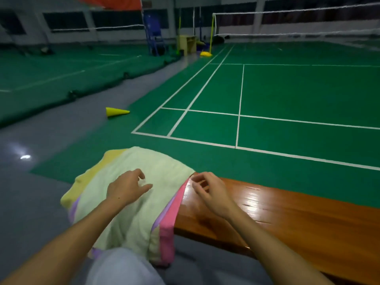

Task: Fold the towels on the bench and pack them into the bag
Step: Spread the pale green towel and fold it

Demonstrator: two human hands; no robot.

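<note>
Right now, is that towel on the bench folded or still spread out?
Folded at least once: the towel shows stacked pink and purple layers along its right edge, draped over the end of the bench. Neither hand grips it.

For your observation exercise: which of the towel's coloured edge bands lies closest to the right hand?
The pink band, along the towel's bench-side edge; the yellow band lies opposite.

indoor badminton hall: green courts (pixel 287 89), nets (pixel 298 33).

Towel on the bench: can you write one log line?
towel: draped over bench end | left hand: open above towel | right hand: open, near pink edge
</note>
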